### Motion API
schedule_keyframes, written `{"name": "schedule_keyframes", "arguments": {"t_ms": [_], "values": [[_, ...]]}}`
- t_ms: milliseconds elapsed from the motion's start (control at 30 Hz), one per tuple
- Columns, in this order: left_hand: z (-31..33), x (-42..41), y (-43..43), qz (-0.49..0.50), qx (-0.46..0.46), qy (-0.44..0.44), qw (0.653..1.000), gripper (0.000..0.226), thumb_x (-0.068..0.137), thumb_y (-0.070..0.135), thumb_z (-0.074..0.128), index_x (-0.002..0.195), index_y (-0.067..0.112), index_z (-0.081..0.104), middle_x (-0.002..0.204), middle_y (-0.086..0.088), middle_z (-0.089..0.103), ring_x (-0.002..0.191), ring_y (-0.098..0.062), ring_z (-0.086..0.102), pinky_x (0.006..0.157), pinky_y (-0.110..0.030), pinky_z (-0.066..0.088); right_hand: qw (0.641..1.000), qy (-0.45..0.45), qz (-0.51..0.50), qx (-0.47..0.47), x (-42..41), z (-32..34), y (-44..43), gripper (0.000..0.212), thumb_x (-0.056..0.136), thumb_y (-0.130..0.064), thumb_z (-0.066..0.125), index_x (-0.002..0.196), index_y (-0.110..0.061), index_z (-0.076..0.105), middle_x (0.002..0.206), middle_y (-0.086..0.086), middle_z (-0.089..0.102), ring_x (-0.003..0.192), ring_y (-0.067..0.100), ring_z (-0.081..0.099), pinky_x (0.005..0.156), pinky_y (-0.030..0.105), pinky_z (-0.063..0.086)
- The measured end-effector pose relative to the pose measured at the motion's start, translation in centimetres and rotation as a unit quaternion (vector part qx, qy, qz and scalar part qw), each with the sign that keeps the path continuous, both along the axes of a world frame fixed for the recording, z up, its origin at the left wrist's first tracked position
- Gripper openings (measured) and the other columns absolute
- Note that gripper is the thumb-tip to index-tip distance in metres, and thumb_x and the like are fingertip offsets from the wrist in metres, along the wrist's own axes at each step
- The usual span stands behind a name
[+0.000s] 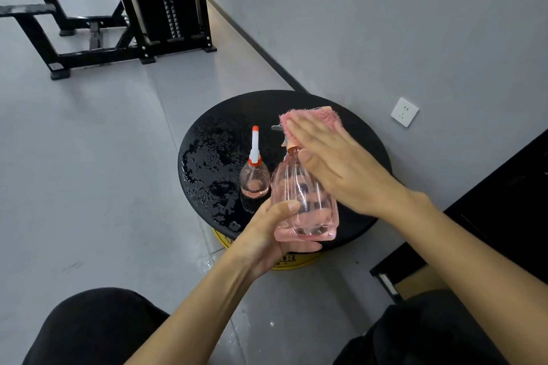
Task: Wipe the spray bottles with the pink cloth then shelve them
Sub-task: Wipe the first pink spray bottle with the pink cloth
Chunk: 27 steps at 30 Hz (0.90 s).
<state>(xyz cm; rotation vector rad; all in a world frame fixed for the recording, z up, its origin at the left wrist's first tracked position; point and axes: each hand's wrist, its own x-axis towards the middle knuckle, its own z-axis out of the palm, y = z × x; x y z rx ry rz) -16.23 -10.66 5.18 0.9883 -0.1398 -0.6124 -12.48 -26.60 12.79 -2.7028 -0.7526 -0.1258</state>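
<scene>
The left hand (pixel 264 235) grips the larger bottle (pixel 302 201) by its base over the wet black stool (pixel 213 139), neck pointing up and away, where the right hand (pixel 335 163), fingers straight, presses the pink cloth (pixel 321 118) onto its top.

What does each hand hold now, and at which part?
The left hand grips the big bottle by its lower body. The right hand grips nothing: its flat fingers press the cloth onto the bottle's top.
</scene>
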Motion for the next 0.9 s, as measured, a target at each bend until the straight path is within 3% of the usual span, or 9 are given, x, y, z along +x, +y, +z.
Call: {"name": "schedule_keyframes", "arguments": {"t_ms": [167,300,433,633,700,767,900], "values": [[-0.1,0.0,-0.2,0.002,0.004,-0.001,1.000,0.098,0.035,0.054,0.091,0.119,0.014,0.058,0.101,-0.012,0.073,0.082,-0.029,0.072,0.055,-0.032,0.059,0.999,0.001,-0.049,0.008,2.0,0.3,0.0,0.065,0.098,-0.056,0.007,0.155,-0.025,0.008,0.163,-0.010,-0.002,0.147,0.003,-0.011,0.123,0.040,-0.001],[-0.2,0.2,-0.1,0.006,0.012,0.005,1.000,0.101,0.037,0.055,0.090,0.122,0.011,0.056,0.102,-0.013,0.072,0.083,-0.027,0.072,0.055,-0.031,0.058,1.000,0.010,-0.005,-0.007,0.2,-0.4,0.7,0.065,0.096,-0.056,0.004,0.155,-0.028,0.001,0.161,-0.014,-0.006,0.145,-0.002,-0.014,0.121,0.035,-0.007],[-0.1,0.4,-0.3,0.006,0.014,0.005,1.000,0.100,0.037,0.053,0.090,0.122,0.010,0.056,0.099,-0.012,0.073,0.081,-0.024,0.072,0.053,-0.030,0.057,0.999,0.017,0.032,-0.008,-0.2,-0.3,0.0,0.063,0.098,-0.054,0.008,0.155,-0.027,0.007,0.161,-0.015,-0.001,0.145,-0.003,-0.011,0.121,0.031,-0.005],[-0.2,0.1,-0.6,-0.001,0.012,0.001,1.000,0.087,0.046,0.042,0.088,0.120,0.012,0.055,0.098,-0.009,0.073,0.082,-0.026,0.071,0.053,-0.031,0.057,0.999,0.016,-0.040,-0.015,2.3,1.1,-0.4,0.057,0.101,-0.048,0.012,0.154,-0.027,0.014,0.161,-0.013,0.005,0.147,0.000,-0.005,0.122,0.038,-0.003],[-0.3,0.1,-0.5,0.003,0.009,0.003,1.000,0.080,0.047,0.038,0.085,0.116,0.014,0.056,0.091,-0.006,0.074,0.079,-0.024,0.072,0.051,-0.030,0.057,0.999,0.032,-0.035,-0.007,1.9,1.1,-0.1,0.058,0.100,-0.048,0.011,0.154,-0.028,0.014,0.161,-0.014,0.004,0.147,-0.001,-0.006,0.122,0.036,-0.006],[-0.1,0.1,-0.4,0.005,0.007,0.003,1.000,0.092,0.040,0.048,0.090,0.117,0.011,0.057,0.095,-0.008,0.074,0.081,-0.023,0.073,0.053,-0.030,0.058,0.999,0.046,0.000,0.006,0.9,0.7,0.2,0.056,0.101,-0.049,0.010,0.154,-0.029,0.015,0.161,-0.016,0.006,0.146,-0.003,-0.005,0.121,0.031,-0.006],[-0.3,0.2,-0.2,0.008,0.003,0.000,1.000,0.091,0.042,0.049,0.089,0.118,0.011,0.058,0.101,-0.011,0.073,0.084,-0.025,0.073,0.054,-0.030,0.058,0.995,0.067,0.051,0.047,-0.2,0.6,-0.1,0.053,0.102,-0.042,0.018,0.152,-0.026,0.026,0.159,-0.018,0.018,0.145,-0.008,0.001,0.121,0.022,0.003]]}}
